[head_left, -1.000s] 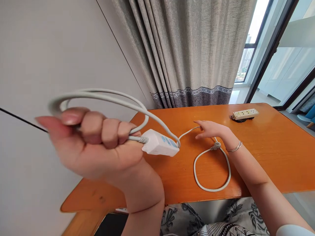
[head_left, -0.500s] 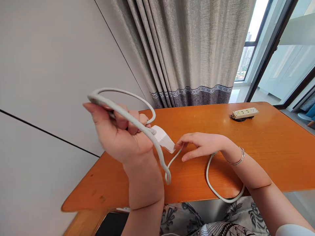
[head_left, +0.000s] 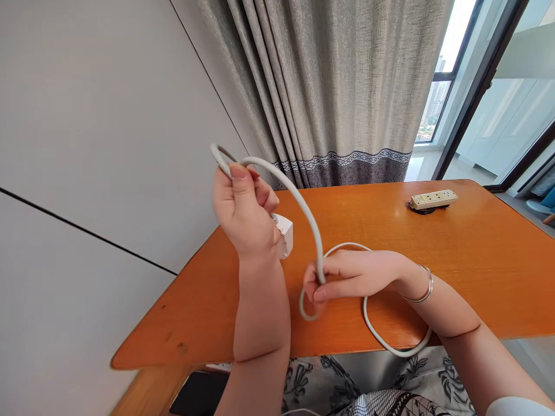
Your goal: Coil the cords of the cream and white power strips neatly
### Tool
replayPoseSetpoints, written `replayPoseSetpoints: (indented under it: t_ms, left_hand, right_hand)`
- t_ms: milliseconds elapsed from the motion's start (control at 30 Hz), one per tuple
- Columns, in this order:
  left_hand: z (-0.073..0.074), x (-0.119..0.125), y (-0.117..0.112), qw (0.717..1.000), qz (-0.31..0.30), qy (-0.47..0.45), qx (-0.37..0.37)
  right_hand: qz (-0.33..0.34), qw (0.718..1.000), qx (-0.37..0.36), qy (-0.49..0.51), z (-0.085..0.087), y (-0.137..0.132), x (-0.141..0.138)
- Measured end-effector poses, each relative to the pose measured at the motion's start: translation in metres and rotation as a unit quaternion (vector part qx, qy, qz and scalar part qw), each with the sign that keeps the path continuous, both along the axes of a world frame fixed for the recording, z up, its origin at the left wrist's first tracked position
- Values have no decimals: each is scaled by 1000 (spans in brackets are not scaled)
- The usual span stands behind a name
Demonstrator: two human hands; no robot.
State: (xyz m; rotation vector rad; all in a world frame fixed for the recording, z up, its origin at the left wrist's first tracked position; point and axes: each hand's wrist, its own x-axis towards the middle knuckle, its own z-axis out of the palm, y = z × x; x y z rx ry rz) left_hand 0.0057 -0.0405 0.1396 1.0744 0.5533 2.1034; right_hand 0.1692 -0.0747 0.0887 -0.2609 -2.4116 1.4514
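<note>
A white cable (head_left: pixel 306 208) arcs in a loop between my two hands. Raised above the table's left part, my left hand (head_left: pixel 243 214) is closed around the cable, thumb up. A white power adapter (head_left: pixel 285 237) shows past its little-finger side, mostly hidden behind the hand. Lower and to the right, my right hand (head_left: pixel 347 274) has its fingers and thumb closed on the cable, the fingertips slightly blurred. More of the cable runs behind the right hand and curls below the wrist, over the table's front edge.
The orange wooden table (head_left: pixel 477 260) bears a power strip (head_left: pixel 433 199) with a black cord at the back right. A grey curtain (head_left: pixel 347 86) hangs behind it, and a pale wall (head_left: pixel 87 144) rises on the left. A black phone-like slab (head_left: pixel 199 393) lies below the front left edge.
My left hand has turned and moved right, thumb now over the cable. My right hand, fingers apart before, has closed on the cable. The adapter has shifted left, more behind my left hand.
</note>
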Motion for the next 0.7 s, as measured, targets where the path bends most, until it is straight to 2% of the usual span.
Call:
replayPoseSetpoints:
  t_ms: [67, 167, 233, 300, 400, 467, 500, 567, 700]
  left_hand:
    - [-1, -4, 3, 1000, -15, 17, -17]
    - [-5, -9, 9, 995, -70, 62, -45]
    - [-7, -13, 11, 984, -130, 102, -72]
    - [-9, -15, 12, 963, -208, 134, -105]
    - [-10, -16, 10, 913, -347, 155, -151]
    - [-12, -16, 9, 889, -402, 137, -173]
    - [-13, -15, 9, 887, -408, 120, -179]
    - [-16, -12, 9, 897, -395, 85, -180]
    - [-19, -2, 9, 913, -369, 57, -165]
  right_hand:
    - [-54, 998, -28, 8, 9, -5, 15]
    - [-227, 972, 8, 56, 22, -14, 39]
    - [-346, 931, 78, 88, 27, -16, 53]
    - [-433, 881, 135, 134, 27, -11, 62]
    - [-511, 813, 181, 212, 21, 10, 67]
    - [-541, 784, 206, 225, 14, 26, 65]
    - [-548, 780, 213, 215, 10, 33, 63]
    - [-545, 792, 208, 178, 2, 45, 54]
    - [-497, 850, 154, 80, -14, 53, 30]
